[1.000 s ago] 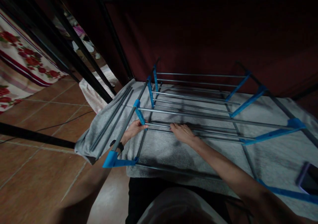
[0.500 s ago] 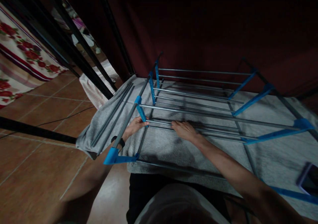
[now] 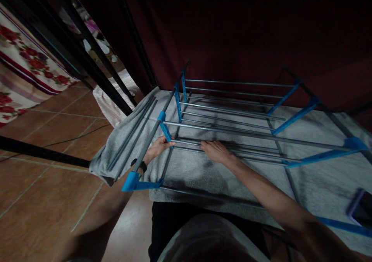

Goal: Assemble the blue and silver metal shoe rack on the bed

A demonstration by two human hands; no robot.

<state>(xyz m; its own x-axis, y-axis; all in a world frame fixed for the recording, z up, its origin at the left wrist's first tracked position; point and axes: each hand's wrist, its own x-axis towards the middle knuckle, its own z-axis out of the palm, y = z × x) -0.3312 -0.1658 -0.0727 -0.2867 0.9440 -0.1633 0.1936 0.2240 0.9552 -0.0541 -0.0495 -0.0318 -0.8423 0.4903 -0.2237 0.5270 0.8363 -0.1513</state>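
A rack of grey metal tubes and blue plastic brackets lies on its side in front of me. My left hand is closed around the lower end of a blue bracket, where thin tubes meet it. My right hand has its fingers curled over a thin metal tube a little to the right of that bracket. At the tube's other side is a long blue bracket. A thicker tube runs across above both hands. My right fingertips are partly hidden.
Several loose grey tubes lie on the grey blanket at left. A phone rests at the right edge. Black metal bars and a tiled floor are on the left; a dark red surface stands behind.
Almost nothing differs. Both hands keep their places on the bracket and tube, and the view has shifted very slightly.
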